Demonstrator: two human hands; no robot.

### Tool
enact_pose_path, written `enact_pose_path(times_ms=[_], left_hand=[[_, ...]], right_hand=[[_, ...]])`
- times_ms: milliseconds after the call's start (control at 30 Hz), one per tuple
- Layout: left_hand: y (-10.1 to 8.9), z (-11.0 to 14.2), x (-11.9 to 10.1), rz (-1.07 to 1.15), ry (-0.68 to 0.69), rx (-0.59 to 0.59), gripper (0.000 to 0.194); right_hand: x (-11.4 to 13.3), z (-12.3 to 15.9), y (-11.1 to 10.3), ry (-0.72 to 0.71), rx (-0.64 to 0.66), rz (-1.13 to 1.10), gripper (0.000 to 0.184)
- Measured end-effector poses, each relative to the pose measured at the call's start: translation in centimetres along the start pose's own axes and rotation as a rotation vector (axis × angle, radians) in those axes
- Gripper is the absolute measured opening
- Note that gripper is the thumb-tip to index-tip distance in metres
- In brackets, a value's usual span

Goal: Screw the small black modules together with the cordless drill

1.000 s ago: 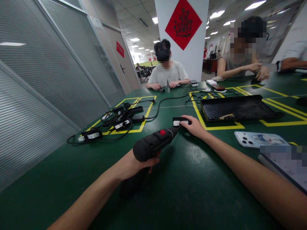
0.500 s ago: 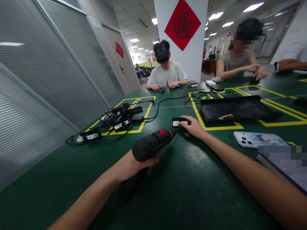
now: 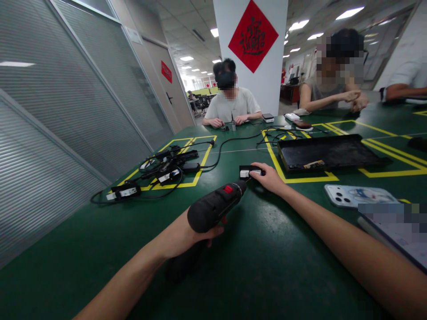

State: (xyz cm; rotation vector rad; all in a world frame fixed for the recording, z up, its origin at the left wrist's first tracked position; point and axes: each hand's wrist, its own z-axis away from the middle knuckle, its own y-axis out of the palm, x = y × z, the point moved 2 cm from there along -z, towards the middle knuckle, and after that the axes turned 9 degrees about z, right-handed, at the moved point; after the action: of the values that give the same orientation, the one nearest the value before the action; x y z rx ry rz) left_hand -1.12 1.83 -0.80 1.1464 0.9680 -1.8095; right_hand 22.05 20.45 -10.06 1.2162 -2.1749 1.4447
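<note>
My left hand (image 3: 200, 233) is wrapped round the grip of a black cordless drill (image 3: 213, 206) with a red button on top. The drill's bit points away from me, close to a small black box with a white label (image 3: 244, 174) on the green table. My right hand (image 3: 267, 178) pinches that box at its right side, thumb and fingers closed on it. Whether the bit touches the box is hard to tell. The hand covers the box's right end.
A tangle of black cables and adapters (image 3: 167, 166) lies at left inside yellow tape. A black tray (image 3: 323, 153) stands at right, near a phone (image 3: 362, 195) and a screen device (image 3: 396, 231). Two people (image 3: 231, 104) sit across the table (image 3: 267, 266), another at far right.
The drill and my left hand have shifted slightly right and down. My right hand stays on the black box. The whole view has moved a little.
</note>
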Motion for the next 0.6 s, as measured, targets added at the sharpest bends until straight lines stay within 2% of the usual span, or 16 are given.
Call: enact_pose_path(times_ms=[233,467,600], left_hand=[[0.23,0.18,-0.71,0.027,-0.008,-0.007,0.055],[-0.06,0.09,0.00,-0.001,0.013,-0.013,0.032],[-0.13,-0.02,-0.26,0.011,0.010,-0.028,0.031]], right_hand=[[0.01,0.04,-0.03,-0.001,0.005,-0.006,0.040],[0.19,0.06,-0.08,-0.005,0.006,-0.006,0.039],[0.36,0.12,-0.18,-0.006,0.006,-0.005,0.039]])
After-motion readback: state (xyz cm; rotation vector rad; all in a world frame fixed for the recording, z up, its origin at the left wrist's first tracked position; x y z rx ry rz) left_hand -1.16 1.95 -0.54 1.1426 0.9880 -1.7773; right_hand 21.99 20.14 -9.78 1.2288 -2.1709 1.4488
